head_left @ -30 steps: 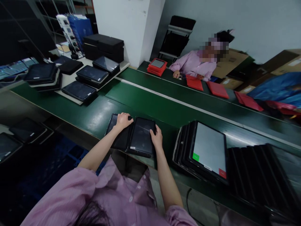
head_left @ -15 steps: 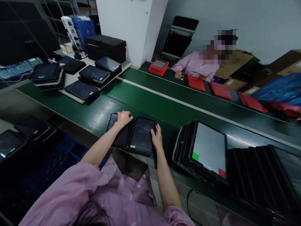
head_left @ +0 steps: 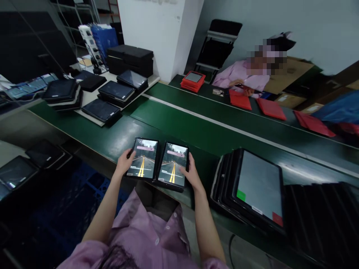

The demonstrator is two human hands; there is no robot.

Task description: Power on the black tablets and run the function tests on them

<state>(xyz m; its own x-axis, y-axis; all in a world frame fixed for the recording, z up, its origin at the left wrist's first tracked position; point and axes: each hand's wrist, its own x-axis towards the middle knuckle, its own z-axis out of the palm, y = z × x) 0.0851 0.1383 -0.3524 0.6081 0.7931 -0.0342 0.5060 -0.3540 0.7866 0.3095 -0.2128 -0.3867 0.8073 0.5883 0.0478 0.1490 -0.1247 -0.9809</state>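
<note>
Two black-framed tablets lie side by side at the near edge of the green bench, both screens lit with a road picture. My left hand (head_left: 124, 163) grips the left tablet (head_left: 143, 160) by its left edge, thumb over the front. Along the right edge of the right tablet (head_left: 173, 162), my right hand (head_left: 193, 175) is wrapped, its thumb on the screen and its fingers at the side. What lies under both tablets is hard to make out.
To the right leans a stack of tablets (head_left: 259, 183), the front one pale-screened with green and red squares. More tablets (head_left: 116, 89) lie at the back left. Across the bench (head_left: 179, 116), a co-worker (head_left: 238, 73) handles a tablet near red cases (head_left: 271, 108).
Both tablet screens have gone from dark to lit. My left hand has moved from the left tablet's top down to its left edge. The co-worker now holds a dark tablet.
</note>
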